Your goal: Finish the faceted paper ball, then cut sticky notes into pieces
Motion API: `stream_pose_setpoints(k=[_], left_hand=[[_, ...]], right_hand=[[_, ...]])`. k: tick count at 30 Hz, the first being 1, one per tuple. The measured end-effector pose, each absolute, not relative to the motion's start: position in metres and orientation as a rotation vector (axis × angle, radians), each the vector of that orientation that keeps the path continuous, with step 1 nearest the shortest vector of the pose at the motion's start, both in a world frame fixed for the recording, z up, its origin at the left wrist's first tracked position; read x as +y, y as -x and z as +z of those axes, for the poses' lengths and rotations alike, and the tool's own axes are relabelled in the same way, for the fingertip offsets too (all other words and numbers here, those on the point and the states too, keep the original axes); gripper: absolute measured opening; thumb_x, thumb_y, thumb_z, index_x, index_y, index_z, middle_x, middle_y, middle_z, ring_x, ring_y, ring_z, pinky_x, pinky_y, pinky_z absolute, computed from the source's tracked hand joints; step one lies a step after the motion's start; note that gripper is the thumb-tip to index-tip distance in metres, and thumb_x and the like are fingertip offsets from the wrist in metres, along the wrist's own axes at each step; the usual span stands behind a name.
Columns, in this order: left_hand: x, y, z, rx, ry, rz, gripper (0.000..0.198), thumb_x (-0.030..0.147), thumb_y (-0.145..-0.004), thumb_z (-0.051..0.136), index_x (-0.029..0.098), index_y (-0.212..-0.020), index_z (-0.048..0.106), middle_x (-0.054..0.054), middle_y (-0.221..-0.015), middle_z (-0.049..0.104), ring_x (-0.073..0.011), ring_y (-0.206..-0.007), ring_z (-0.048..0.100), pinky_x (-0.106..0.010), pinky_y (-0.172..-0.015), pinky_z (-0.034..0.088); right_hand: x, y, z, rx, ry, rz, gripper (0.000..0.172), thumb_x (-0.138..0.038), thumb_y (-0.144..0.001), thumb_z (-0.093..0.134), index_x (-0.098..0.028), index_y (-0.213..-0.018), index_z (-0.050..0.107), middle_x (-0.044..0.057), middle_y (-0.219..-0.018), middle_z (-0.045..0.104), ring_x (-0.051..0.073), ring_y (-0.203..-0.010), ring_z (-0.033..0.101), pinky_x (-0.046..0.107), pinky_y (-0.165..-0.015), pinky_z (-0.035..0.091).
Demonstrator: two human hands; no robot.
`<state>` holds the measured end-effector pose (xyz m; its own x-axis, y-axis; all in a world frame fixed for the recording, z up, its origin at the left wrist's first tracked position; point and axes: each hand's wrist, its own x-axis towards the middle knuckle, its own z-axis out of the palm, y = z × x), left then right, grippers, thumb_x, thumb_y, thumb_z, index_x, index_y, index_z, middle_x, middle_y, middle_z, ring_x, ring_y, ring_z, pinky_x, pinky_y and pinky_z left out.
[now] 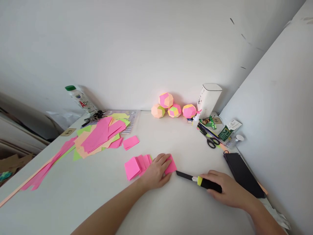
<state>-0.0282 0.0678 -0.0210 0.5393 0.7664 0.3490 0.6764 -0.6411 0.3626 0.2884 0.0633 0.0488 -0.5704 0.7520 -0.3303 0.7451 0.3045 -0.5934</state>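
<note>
My right hand (227,189) is closed round the black and yellow handle of a utility knife (207,183). Its long dark blade is out and points left, the tip at the corner of a pink paper piece (171,165). My left hand (156,173) holds that piece against the table, with the fingers bent over it and hiding part of it. Just left of this hand lies a fanned stack of pink paper squares (132,168), and a bit of green shows by the fingers. Farther back is another pink paper piece (131,142).
Cut paper sheets (97,137) and long strips (52,163) cover the left side. Several paper balls (166,100) sit by the wall near a white container (209,101). Scissors (213,142), a black phone-like case (244,174) and a green-capped bottle (81,101) are around.
</note>
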Motion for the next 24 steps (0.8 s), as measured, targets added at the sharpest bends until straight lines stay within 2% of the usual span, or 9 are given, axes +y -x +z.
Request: stream_pose_setpoints(k=[14,20,24], left_hand=[[0.0684,0.0279,-0.0167,1.225,-2.611,0.706,0.034,0.026,-0.089,0.050,0.012,-0.120,0.054,-0.019,-0.130,0.054,-0.0334,-0.119,0.048,-0.055,-0.097,0.047],[0.0694,0.0284,-0.0153,1.215,-2.626,0.734,0.024,0.024,-0.094,0.047,0.012,-0.111,0.059,-0.017,-0.128,0.057,-0.0305,-0.116,0.050,-0.051,-0.096,0.050],[0.0705,0.0287,-0.0173,1.244,-2.630,0.745,0.021,0.027,-0.098,0.044,0.014,-0.097,0.061,-0.015,-0.125,0.060,-0.0286,-0.113,0.052,-0.049,-0.094,0.052]], right_hand=[[0.0619,-0.2885,0.0467,-2.559,1.425,1.088,0.048,-0.027,-0.084,0.051,-0.031,-0.131,0.056,0.005,-0.108,0.062,0.023,-0.100,0.059,0.035,-0.088,0.048],[0.0610,-0.2898,0.0461,-2.550,1.419,1.079,0.049,-0.027,-0.083,0.053,-0.032,-0.131,0.057,0.005,-0.107,0.063,0.023,-0.098,0.060,0.034,-0.087,0.048],[0.0592,-0.2861,0.0461,-2.569,1.367,1.068,0.048,-0.026,-0.083,0.053,-0.031,-0.131,0.057,0.005,-0.107,0.063,0.022,-0.096,0.061,0.034,-0.086,0.049]])
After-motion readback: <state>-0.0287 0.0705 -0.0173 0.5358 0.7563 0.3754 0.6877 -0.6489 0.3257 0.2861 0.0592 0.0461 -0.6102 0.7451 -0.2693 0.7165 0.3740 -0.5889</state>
